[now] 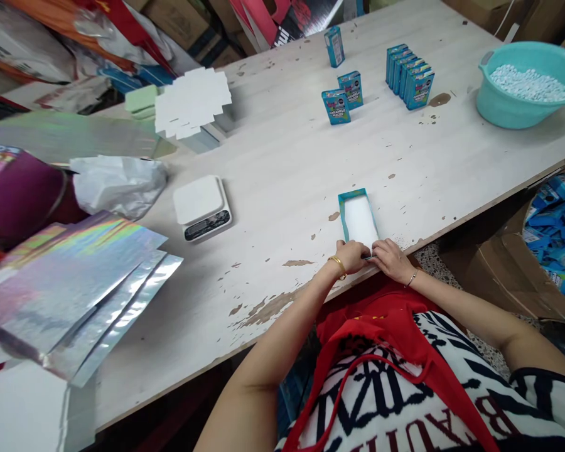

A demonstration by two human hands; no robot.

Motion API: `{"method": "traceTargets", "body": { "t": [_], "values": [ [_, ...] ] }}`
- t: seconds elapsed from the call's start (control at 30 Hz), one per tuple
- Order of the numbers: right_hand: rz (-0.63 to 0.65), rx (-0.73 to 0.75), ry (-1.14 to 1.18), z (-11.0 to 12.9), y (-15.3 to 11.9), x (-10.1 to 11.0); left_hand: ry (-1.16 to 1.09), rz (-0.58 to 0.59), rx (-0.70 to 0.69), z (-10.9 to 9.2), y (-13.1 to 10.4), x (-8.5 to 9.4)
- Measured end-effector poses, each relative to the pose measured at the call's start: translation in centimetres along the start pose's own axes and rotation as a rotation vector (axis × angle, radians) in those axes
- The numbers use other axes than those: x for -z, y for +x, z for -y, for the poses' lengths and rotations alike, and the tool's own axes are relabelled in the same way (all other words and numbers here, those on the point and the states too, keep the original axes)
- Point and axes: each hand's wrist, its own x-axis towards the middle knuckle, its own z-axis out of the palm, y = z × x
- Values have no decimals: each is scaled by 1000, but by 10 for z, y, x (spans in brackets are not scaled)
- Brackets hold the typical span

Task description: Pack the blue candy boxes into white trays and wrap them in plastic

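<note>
A shallow open cardboard box, with blue-green walls and a white inside, lies near the front edge of the table. My left hand pinches its near end, at the left corner. My right hand is closed on the same end from the right. The fingers of both hands almost meet there and hide that part of the box. Beyond it, two small blue candy boxes stand upright close together, with another blue box farther back. Several more blue boxes stand in a row to their right.
A turquoise basin of pale blue pieces stands at the right. A white digital scale, stacked white card and shiny silver pouches lie at the left. Below the table's right edge, a carton holds several blue packs.
</note>
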Motion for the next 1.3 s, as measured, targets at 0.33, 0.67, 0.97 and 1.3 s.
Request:
{"method": "traceTargets", "body": {
  "t": [0.33,0.67,0.97,1.3],
  "values": [
    [5,49,82,-4,-1,2,35,-146,16,-6,-14,-18],
    [-213,-208,405,-4,4,8,-31,-75,-1,-9,-9,-11],
    [-355,-429,265,-62,54,11,16,-621,-253,-7,-9,12],
    [-693,-807,31,-217,96,97,-48,-891,-231,34,225,231]
  ]
}}
